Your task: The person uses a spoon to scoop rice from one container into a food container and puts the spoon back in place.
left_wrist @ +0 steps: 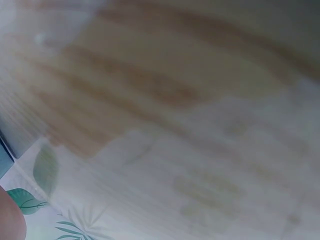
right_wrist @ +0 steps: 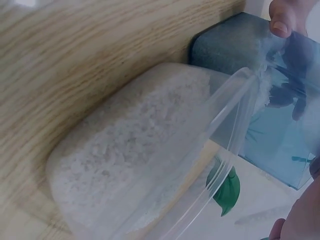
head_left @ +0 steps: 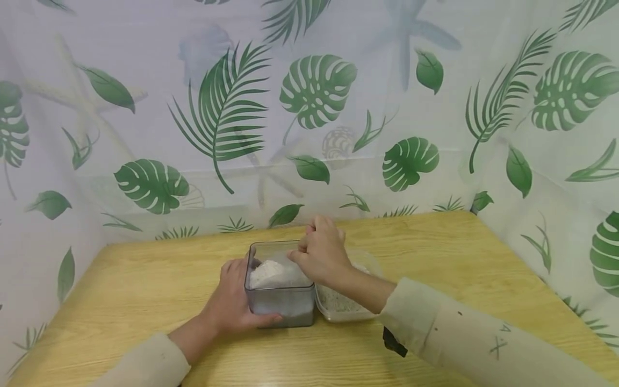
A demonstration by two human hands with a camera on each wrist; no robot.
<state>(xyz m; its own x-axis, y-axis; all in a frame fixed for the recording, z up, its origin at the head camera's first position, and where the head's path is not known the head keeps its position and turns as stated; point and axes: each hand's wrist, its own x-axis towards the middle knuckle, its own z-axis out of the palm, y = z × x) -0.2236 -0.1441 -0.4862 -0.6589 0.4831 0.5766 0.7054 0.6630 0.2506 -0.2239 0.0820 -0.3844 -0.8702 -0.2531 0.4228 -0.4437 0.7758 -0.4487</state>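
Note:
My left hand (head_left: 234, 301) grips a bluish-grey see-through storage box (head_left: 280, 306) from its left side, thumb along the front and fingers behind the wall. A white mound (head_left: 267, 272) of what looks like rice rises inside it. Over the box's right rim is my right hand (head_left: 324, 252), fingers curled; whatever they may hold is hidden. Against the box's right side stands a clear plastic container (head_left: 333, 317), partly under the right forearm. White rice (right_wrist: 135, 135) shows through its wall in the right wrist view. The left wrist view is mostly blurred.
Both containers stand on a wood-grain table (head_left: 159, 279). A white curtain with green leaves (head_left: 319, 91) hangs behind the table and at its sides. A dark strap (head_left: 394, 344) hangs below the right sleeve.

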